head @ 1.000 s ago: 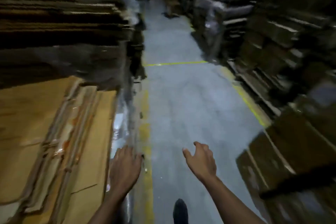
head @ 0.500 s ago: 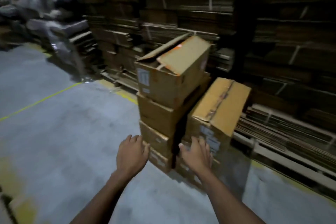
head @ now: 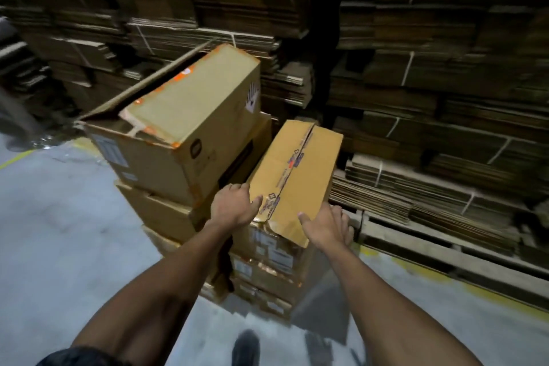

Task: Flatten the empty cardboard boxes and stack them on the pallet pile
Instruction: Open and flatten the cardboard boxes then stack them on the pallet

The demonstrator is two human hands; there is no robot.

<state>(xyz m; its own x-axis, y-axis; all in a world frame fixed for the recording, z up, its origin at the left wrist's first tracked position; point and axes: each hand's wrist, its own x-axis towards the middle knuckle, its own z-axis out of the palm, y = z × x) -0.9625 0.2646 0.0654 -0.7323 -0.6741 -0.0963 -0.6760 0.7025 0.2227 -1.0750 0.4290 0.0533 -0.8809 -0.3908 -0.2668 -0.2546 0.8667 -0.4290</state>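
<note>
The taped box (head: pixel 300 169) is yellow-tan with blue and red print along its seam. The larger box (head: pixel 190 116) is duller tan with orange tape scraps. The floor (head: pixel 59 232) is grey with yellow lines.
</note>
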